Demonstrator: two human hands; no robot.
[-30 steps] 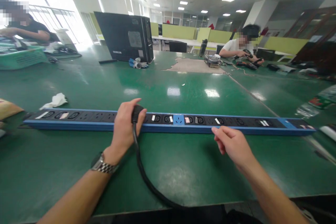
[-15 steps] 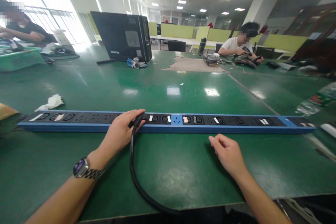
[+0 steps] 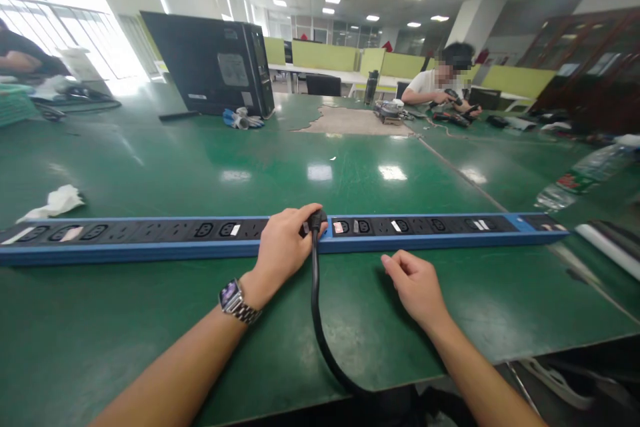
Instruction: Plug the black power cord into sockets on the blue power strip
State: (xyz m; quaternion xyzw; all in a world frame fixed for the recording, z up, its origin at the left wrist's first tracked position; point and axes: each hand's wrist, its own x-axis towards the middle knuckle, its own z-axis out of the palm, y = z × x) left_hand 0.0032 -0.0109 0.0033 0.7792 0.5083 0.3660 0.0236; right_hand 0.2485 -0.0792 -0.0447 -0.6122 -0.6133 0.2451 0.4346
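Note:
A long blue-edged power strip (image 3: 280,250) with black sockets lies across the table in front of me. My left hand (image 3: 286,240), wearing a watch (image 3: 233,297), grips a black power plug (image 3: 316,221) at the middle of the strip. The plug stands over the blue socket section; its contact end is hidden, so I cannot tell whether it is seated. Its thick cable (image 3: 317,307) curves down past the table's front edge. My right hand (image 3: 415,283) hovers just in front of the strip with its fingers curled, and nothing shows in them.
Crumpled tissue (image 3: 57,201) lies behind the strip's left end. A plastic bottle (image 3: 580,177) lies at the right. Farther back are a black computer case (image 3: 215,67), blue-grey gloves (image 3: 243,119) and a dark bottle (image 3: 371,87). A co-worker (image 3: 425,88) sits across the table.
My left hand has carried the plug rightward along the strip to the blue socket section. My right hand stays curled in front of the strip. The view has turned slightly right.

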